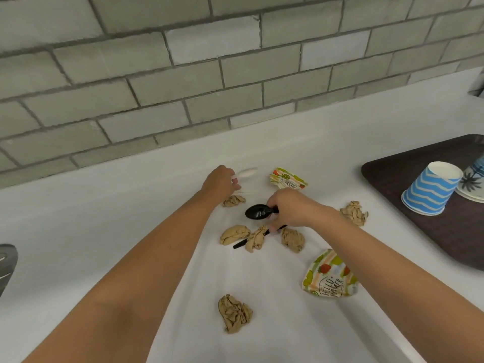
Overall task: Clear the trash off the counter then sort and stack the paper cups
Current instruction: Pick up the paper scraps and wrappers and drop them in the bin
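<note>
Nearest on the white surface (78,231) lay 1 crumpled brown paper wad (234,313) and 1 flattened printed cup (330,275). Further, among 5 more such wads, the right hand (290,210) had its fingers curled around a black spoon (258,212), and the left hand (220,183) pinched a white spoon (246,172). At the far right, a blue striped cup (430,188) stood upside down on the dark tray (387,176).

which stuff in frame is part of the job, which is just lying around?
Job: crumpled brown paper wads, two flattened printed cups, black spoon in right hand, white spoon in left hand, blue striped cup, palm-print cup.
Lying about: dark tray under the cups, grey object at left edge.
</note>
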A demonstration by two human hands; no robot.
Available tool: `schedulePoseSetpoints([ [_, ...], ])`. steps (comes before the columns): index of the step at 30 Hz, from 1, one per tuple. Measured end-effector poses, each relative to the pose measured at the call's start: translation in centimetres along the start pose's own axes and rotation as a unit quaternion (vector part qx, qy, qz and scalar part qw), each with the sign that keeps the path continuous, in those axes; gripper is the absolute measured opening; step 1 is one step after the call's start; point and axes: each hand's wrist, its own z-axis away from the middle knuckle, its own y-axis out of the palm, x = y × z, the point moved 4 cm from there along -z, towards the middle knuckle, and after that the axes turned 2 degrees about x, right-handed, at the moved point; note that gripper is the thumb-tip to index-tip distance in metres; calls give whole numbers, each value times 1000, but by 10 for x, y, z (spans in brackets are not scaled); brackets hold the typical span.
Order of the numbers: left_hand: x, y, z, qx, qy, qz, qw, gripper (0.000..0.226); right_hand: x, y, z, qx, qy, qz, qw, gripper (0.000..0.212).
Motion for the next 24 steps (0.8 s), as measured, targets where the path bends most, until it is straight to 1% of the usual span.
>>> schedulePoseSetpoints([
  [2,0,6,-9,44,-6,-26,999,23,1,3,-6,15,-8,22,1000,26],
  [5,4,16,-17,86,-10,-60,994,19,5,9,-13,54,-18,65,996,37],
  [7,6,18,-20,90,-9,-52,995,18,4,13,-17,74,-20,82,994,40],
  [10,9,15,-21,73,-5,-36,997,20,3,12,-20,79,-23,100,992,36],
  [12,12,9,-19,30,-4,-17,999,25,3,9,-19,72,-28,120,990,31],
  [16,21,-11,-7,-95,-9,84,992,29,3,-4,-14,43,-23,149,988,30],
  [18,24,-25,4,-157,-3,135,978,30,3,-12,-8,29,-16,159,987,26],
  [20,26,-39,18,-214,-6,195,957,28,4,-20,-3,13,-3,169,986,21],
  [22,29,-49,32,-251,-8,241,937,23,6,-26,3,-1,11,183,983,18],
  [24,29,-56,48,-268,0,268,925,18,9,-27,9,-11,23,198,980,19],
])
